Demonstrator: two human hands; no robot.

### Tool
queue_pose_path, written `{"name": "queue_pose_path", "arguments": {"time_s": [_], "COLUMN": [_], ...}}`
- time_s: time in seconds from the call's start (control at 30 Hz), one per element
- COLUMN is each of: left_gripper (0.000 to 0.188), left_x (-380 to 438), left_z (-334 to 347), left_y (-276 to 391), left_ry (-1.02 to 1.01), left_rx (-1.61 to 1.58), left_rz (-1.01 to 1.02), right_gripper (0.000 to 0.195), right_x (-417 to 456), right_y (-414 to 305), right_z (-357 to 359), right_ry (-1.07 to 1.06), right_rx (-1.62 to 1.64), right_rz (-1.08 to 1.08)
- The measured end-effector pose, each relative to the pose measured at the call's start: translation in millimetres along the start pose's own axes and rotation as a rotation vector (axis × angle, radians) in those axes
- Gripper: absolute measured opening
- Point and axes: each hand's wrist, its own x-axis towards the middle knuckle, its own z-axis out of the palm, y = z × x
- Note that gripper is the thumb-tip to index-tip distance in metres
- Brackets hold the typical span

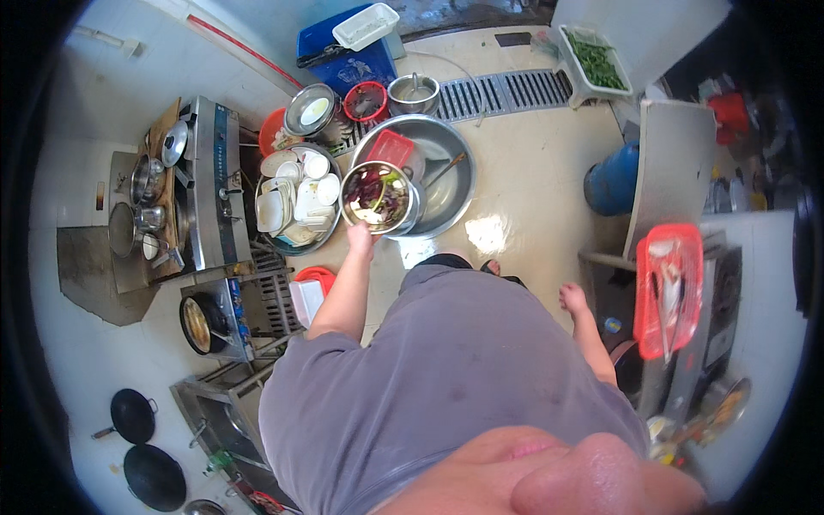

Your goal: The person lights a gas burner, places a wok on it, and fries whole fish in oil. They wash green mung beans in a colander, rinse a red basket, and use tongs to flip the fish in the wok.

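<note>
My left hand [362,238] grips the near rim of a round metal pot [415,212] holding purple and green vegetable pieces [380,190] in liquid. The pot overlaps the near left part of a wide metal basin [460,187] on the floor. Inside that basin sit a red plastic basket [391,149] and a brown-handled utensil [447,168]. Left of the pot, another metal basin [264,241] is heaped with white plates and bowls [299,193]. My right hand [571,298] hangs at my right side with its fingers curled, touching nothing that I can see.
A steel stove [222,187] stands at left. Behind the basins are a red bucket [365,103], a blue bin [341,64] and a floor drain grate [473,100]. To the right stand a blue gas cylinder [611,180], a red plastic basket with tongs [685,290] and a crate of greens [595,61].
</note>
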Motion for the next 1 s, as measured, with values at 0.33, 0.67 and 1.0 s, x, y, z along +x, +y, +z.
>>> {"name": "queue_pose_path", "arguments": {"time_s": [0.33, 0.67, 1.0], "left_gripper": [0.048, 0.034, 0.049], "left_x": [63.2, 172.1, 245.4], "left_z": [94.7, 319.8, 348.1], "left_y": [16.0, 99.7, 220.3], "left_ry": [0.269, -0.118, 0.123], "left_rx": [-0.232, -0.285, -0.416], "left_rz": [-0.186, -0.346, -0.067], "right_gripper": [0.029, 0.035, 0.017], "right_x": [103.4, 55.6, 164.5], "right_y": [-405.5, -665.1, -837.2], "right_z": [5.6, 81.7, 232.6], "right_ry": [-0.115, -0.55, -0.615], "right_rx": [-0.269, -0.909, -0.941], "right_rz": [-0.76, -1.326, -1.764]}}
